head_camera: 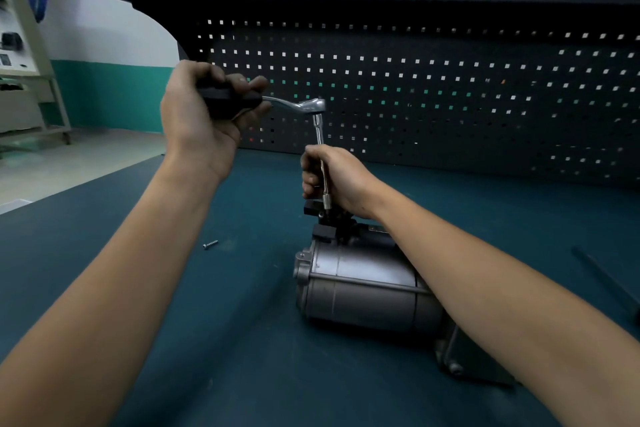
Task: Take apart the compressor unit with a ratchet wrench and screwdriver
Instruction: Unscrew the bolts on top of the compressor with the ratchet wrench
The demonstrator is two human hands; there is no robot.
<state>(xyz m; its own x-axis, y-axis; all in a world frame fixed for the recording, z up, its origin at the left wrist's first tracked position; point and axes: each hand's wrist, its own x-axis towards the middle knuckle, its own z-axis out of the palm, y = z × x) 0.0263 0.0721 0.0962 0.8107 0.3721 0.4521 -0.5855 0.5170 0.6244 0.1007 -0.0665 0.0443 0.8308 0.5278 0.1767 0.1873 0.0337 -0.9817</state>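
Observation:
A grey metal compressor unit (367, 284) lies on its side on the dark green bench mat (221, 322). Black fittings (323, 230) sit on its far end. A chrome ratchet wrench (304, 105) stands over them, its long extension bar (319, 135) pointing down to a socket (327, 202) on the fittings. My left hand (204, 114) is closed around the wrench's black handle, raised to the left. My right hand (336, 180) grips the extension bar just above the socket.
One loose screw (210, 244) lies on the mat left of the compressor. A thin dark rod (602, 274) rests at the right edge. A black pegboard (450, 97) with a shelf over it rises behind the bench. The bench's left edge drops to the floor.

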